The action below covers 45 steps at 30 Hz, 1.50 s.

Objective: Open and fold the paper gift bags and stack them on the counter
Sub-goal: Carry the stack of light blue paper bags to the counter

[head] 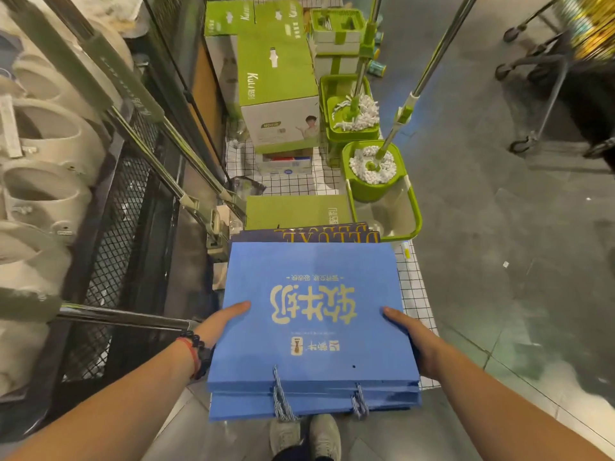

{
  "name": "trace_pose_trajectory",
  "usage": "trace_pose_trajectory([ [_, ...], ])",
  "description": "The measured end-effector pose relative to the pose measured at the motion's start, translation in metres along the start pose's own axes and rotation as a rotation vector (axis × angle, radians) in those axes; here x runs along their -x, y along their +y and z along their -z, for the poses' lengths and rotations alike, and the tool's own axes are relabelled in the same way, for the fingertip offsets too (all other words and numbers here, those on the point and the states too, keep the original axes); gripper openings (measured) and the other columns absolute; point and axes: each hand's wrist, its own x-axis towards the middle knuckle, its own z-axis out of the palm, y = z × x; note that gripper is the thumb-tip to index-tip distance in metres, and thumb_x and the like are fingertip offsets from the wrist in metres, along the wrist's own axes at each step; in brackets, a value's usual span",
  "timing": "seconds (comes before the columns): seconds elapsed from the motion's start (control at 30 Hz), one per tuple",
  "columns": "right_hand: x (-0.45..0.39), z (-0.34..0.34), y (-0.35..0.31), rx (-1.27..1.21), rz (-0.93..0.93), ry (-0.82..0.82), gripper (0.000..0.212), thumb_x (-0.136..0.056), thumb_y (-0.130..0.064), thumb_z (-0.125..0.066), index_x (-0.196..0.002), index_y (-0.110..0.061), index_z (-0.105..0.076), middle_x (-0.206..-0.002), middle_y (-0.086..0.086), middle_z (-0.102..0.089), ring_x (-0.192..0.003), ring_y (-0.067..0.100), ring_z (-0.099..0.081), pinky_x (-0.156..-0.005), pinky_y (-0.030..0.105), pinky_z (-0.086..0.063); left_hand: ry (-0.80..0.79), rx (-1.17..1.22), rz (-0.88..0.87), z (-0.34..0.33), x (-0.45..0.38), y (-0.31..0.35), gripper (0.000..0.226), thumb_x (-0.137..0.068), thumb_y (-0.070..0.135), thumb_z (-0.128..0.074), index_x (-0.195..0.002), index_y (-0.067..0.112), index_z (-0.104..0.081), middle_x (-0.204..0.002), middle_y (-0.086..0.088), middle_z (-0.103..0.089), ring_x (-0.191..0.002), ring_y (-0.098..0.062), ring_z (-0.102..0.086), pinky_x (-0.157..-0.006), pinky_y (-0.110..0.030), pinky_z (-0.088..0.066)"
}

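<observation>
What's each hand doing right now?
Left hand: grips the left edge of the blue bags, thumb on top.
Right hand: grips the right edge, thumb on top; fingers hidden beneath.

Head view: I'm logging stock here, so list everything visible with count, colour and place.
gift bags: a flat stack, count unclear, blue, centre, held at both sides
dark bags: at least two, navy with gold letters, just beyond the blue stack
flat carton: one, green, beyond the dark bags
boxes: several, green and white, top centre
mop buckets: two with mops in them, green, right of the boxes
rack: one, black mesh, left
pale round items: several, cream, far left
shoes: two, grey, bottom centre
bracelets: red and black, left wrist
left hand: on the stack's left edge
right hand: on its right edge
</observation>
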Motion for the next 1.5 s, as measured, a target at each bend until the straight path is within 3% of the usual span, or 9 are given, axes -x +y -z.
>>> trace_pose_trajectory([
  [0.37,0.002,-0.008,-0.005,-0.047,-0.016,0.028,0.063,-0.072,-0.049,-0.071,-0.123,-0.013,-0.062,-0.111,0.019,-0.071,-0.098,0.039,-0.069,-0.094,0.051,-0.051,0.038,0.046,-0.018,-0.001,-0.006,-0.009,0.039,-0.087,0.035,-0.062,-0.118,0.011,-0.064,-0.104,-0.015,-0.072,-0.091,-0.035,-0.069,-0.078,-0.042,-0.053],
  [0.53,0.007,-0.011,-0.005,-0.057,-0.025,0.025,0.055,-0.078,-0.047,-0.067,-0.120,-0.012,-0.063,-0.108,0.019,-0.072,-0.088,0.037,-0.071,-0.089,0.048,-0.053,0.022,0.078,-0.009,0.000,-0.004,-0.007,0.037,-0.087,0.032,-0.062,-0.118,0.010,-0.064,-0.107,-0.017,-0.071,-0.089,-0.036,-0.070,-0.075,-0.043,-0.054],
  [0.7,0.008,-0.012,-0.003,-0.064,-0.019,0.027,0.057,-0.076,-0.048,-0.067,-0.120,-0.012,-0.063,-0.109,0.020,-0.071,-0.091,0.037,-0.070,-0.090,0.048,-0.052,0.000,0.097,-0.005,-0.001,-0.004,-0.004,0.030,-0.092,0.028,-0.058,-0.114,0.009,-0.065,-0.104,-0.016,-0.072,-0.083,-0.034,-0.071,-0.068,-0.040,-0.056],
  [0.9,0.010,-0.014,-0.003,-0.095,0.034,0.031,0.055,-0.074,-0.038,-0.071,-0.119,-0.009,-0.063,-0.102,0.020,-0.072,-0.079,0.036,-0.071,-0.074,0.043,-0.056,0.011,0.112,0.010,-0.001,-0.002,-0.005,0.038,-0.086,0.030,-0.063,-0.117,0.009,-0.064,-0.109,-0.018,-0.070,-0.091,-0.037,-0.069,-0.079,-0.045,-0.055],
  [1.03,0.010,-0.011,0.004,-0.100,0.053,0.040,0.077,-0.049,-0.033,-0.082,-0.119,-0.006,-0.063,-0.102,0.022,-0.072,-0.077,0.038,-0.071,-0.065,0.042,-0.057,-0.008,0.072,-0.018,-0.003,0.003,-0.008,0.046,-0.076,0.029,-0.067,-0.117,0.007,-0.065,-0.110,-0.016,-0.070,-0.098,-0.035,-0.067,-0.091,-0.046,-0.050],
  [1.13,0.014,-0.013,0.009,-0.128,0.067,0.041,0.058,-0.062,-0.023,-0.076,-0.115,-0.005,-0.063,-0.091,0.021,-0.072,-0.069,0.037,-0.071,-0.057,0.040,-0.058,-0.028,0.059,-0.005,-0.001,0.009,-0.009,0.046,-0.073,0.025,-0.077,-0.114,0.008,-0.067,-0.110,-0.017,-0.070,-0.095,-0.036,-0.068,-0.084,-0.044,-0.053],
  [1.23,0.021,-0.016,0.012,-0.159,0.075,0.040,0.048,-0.062,-0.019,-0.073,-0.107,-0.004,-0.064,-0.083,0.020,-0.073,-0.062,0.035,-0.070,-0.052,0.039,-0.057,-0.043,0.062,-0.001,0.000,0.013,-0.008,0.049,-0.069,0.025,-0.080,-0.113,0.009,-0.067,-0.112,-0.018,-0.069,-0.096,-0.037,-0.068,-0.078,-0.042,-0.055],
  [1.37,0.030,-0.013,0.020,-0.167,0.066,0.081,0.062,-0.053,-0.023,-0.079,-0.109,-0.001,-0.065,-0.093,0.025,-0.071,-0.069,0.040,-0.070,-0.060,0.044,-0.058,-0.035,0.052,-0.001,-0.007,0.019,-0.009,0.055,-0.064,0.025,-0.080,-0.114,0.008,-0.067,-0.112,-0.017,-0.069,-0.095,-0.036,-0.068,-0.083,-0.045,-0.055],
  [1.5,0.036,-0.003,0.032,-0.172,0.066,0.139,0.057,-0.062,-0.025,-0.073,-0.113,-0.002,-0.064,-0.096,0.025,-0.071,-0.071,0.041,-0.069,-0.071,0.046,-0.056,-0.042,0.031,0.030,-0.015,0.028,-0.019,0.061,-0.057,0.029,-0.082,-0.113,0.007,-0.068,-0.112,-0.015,-0.070,-0.098,-0.034,-0.068,-0.092,-0.047,-0.052],
])
